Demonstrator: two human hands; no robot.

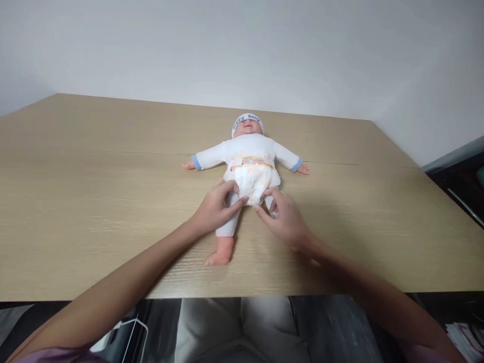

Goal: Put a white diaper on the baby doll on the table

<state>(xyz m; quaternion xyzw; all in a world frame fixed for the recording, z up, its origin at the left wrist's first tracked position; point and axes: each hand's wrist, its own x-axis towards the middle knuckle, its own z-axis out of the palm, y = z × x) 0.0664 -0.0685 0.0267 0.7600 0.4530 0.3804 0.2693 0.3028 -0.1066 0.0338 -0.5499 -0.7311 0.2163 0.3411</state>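
Observation:
A baby doll (247, 143) lies on its back on the table, head away from me, arms spread wide. It has a white suit with blue cuffs and a white cap with blue lettering. A white diaper (252, 180) with a colourful printed waistband is wrapped around its hips. My left hand (216, 205) grips the diaper's edge at the leg opening on the left, with curled fingers and thumb. At the opposite leg opening, my right hand (284, 216) pinches the diaper's edge. That hand and forearm hide most of the doll's leg on the right.
The wide wooden table (113, 201) has its near edge just in front of my lap. A pale wall (227, 50) rises behind it. Dark furniture (461, 176) stands off to the right. Below the table edge, a white wire frame (141, 327) shows at left.

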